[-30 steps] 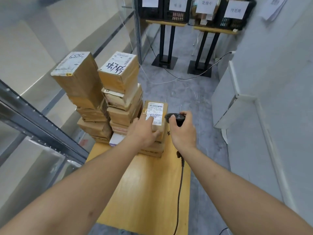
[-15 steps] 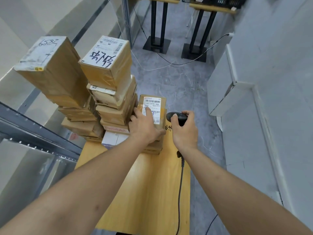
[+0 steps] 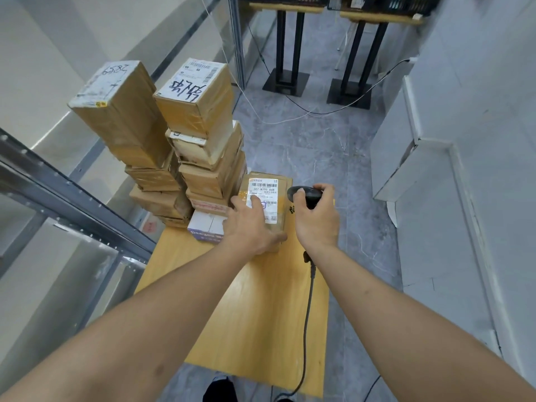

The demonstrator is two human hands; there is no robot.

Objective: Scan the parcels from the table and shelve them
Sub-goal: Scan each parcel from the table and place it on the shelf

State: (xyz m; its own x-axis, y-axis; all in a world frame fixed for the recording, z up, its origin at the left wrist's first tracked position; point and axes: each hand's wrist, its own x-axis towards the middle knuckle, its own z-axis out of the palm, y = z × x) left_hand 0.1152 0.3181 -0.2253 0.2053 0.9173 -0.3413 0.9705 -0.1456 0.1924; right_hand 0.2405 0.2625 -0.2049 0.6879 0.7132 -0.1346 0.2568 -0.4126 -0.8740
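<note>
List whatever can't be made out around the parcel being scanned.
- Parcel, head view: near part of its label covered by the left hand.
- Scanner: handle buried in the right hand.
- Boxes under the parcel: hidden by the left hand.
- Label small print: too small.

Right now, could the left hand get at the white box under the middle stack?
Probably only its front. The left hand rests on the labelled parcel right beside the white box, but several cardboard parcels sit on top, pinning it.
</note>
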